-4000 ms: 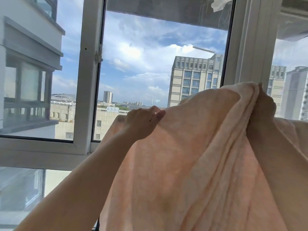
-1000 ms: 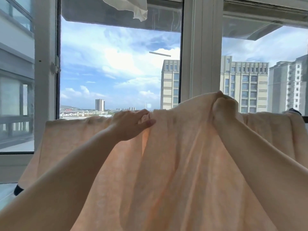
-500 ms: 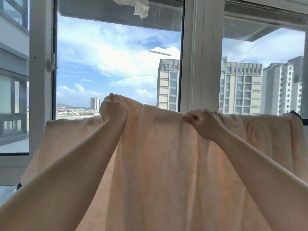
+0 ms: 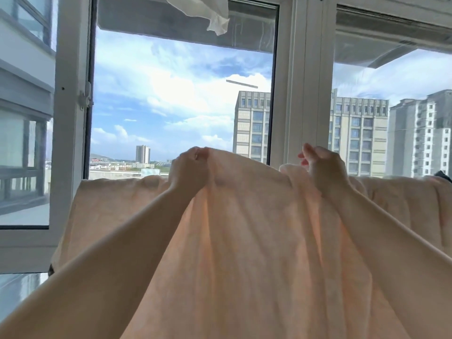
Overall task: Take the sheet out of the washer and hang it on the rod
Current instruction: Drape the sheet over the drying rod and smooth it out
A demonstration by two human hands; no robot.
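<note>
A pale peach sheet (image 4: 244,241) hangs in front of me and fills the lower part of the view. Its top edge runs level to the left and right, draped over a rod that the cloth hides. My left hand (image 4: 189,170) grips a bunch of the sheet's top edge and holds it raised above that line. My right hand (image 4: 322,167) is up at the same edge further right, fingers loosely curled, thumb and fingertips showing above the cloth. Whether it holds the fabric I cannot tell. A dark end piece (image 4: 444,174) shows at the far right.
White window frames (image 4: 303,94) stand right behind the sheet, with an open casement (image 4: 71,118) on the left. A white cloth (image 4: 210,13) hangs from above at the top. Tall buildings and sky lie beyond the glass.
Both hands have shifted right along the top edge. The right hand, which gripped the cloth, has risen with its fingers loosened. The left hand still holds its bunch raised.
</note>
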